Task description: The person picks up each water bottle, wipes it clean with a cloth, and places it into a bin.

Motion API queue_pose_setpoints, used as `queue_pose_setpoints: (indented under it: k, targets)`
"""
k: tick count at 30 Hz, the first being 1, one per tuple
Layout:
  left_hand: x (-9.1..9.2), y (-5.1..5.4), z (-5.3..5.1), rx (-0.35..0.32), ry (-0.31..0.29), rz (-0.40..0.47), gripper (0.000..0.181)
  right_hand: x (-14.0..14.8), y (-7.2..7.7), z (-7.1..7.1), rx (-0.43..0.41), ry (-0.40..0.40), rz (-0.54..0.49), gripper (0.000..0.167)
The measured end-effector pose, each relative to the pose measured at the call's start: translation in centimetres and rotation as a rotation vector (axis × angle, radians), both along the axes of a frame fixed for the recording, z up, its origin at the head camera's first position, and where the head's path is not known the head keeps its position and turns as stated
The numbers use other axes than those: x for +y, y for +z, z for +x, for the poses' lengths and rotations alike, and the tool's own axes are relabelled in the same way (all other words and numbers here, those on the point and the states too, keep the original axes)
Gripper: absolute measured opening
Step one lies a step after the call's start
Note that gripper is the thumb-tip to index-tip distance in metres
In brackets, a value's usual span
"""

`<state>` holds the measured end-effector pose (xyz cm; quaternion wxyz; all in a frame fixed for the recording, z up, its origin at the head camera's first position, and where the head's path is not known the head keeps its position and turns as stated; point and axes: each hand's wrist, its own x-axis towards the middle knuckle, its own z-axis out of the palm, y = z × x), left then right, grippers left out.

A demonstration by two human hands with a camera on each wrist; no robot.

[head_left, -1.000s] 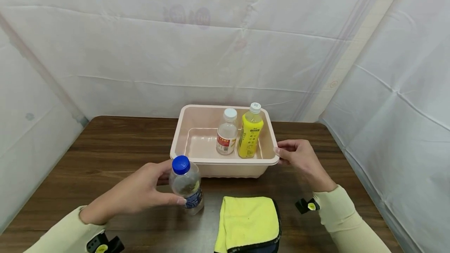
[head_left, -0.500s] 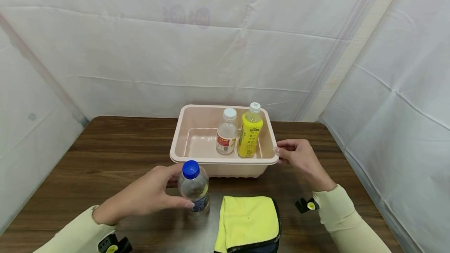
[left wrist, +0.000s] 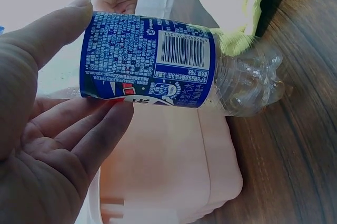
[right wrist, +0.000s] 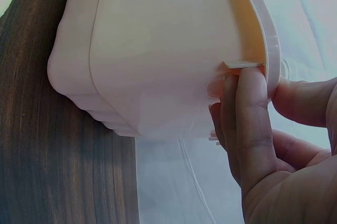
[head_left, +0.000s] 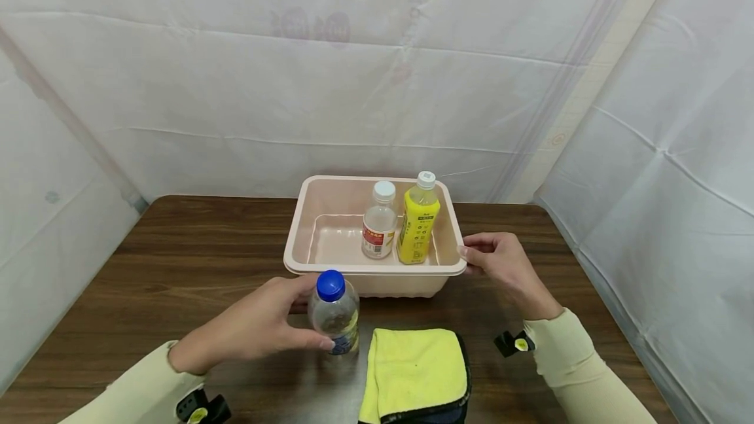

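My left hand point(head_left: 268, 319) grips a clear plastic soda bottle point(head_left: 334, 314) with a blue cap, upright in front of the bin's near left side. The left wrist view shows the bottle's dark blue label with a barcode point(left wrist: 183, 49), thumb on one side and fingers on the other. Whether its base touches the table cannot be told. On the right, my right hand point(head_left: 503, 267) pinches the rim of a pale pink plastic bin point(head_left: 377, 283), thumb outside and fingers under the edge point(right wrist: 251, 113). Inside the bin stand a white-capped clear bottle point(head_left: 379, 231) and a yellow-labelled bottle point(head_left: 419, 224).
A folded yellow cloth point(head_left: 418, 368) with dark edging lies on the brown wooden table point(head_left: 194, 247), right of the held bottle and near the front. White sheeting point(head_left: 265, 97) rises behind the table and along both sides.
My left hand has carried the blue-capped bottle to the right and slightly toward me, closer to the yellow cloth. The right hand and the bin have stayed in place.
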<state>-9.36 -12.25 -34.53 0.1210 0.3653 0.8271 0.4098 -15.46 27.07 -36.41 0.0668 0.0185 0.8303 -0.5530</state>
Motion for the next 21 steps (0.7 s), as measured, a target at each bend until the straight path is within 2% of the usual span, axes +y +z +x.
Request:
queue_pose_setpoints:
  k: [10,21]
  targets:
    - [0.68,-0.16,-0.23,-0.017,-0.001,-0.017,0.061,-0.18,0.05,0.02,-0.009,-0.006,-0.011,0.035]
    - [0.99,-0.84,-0.53,0.003,0.000,-0.014,0.059,-0.20,0.04,0.38,0.006,0.011,0.002,0.037]
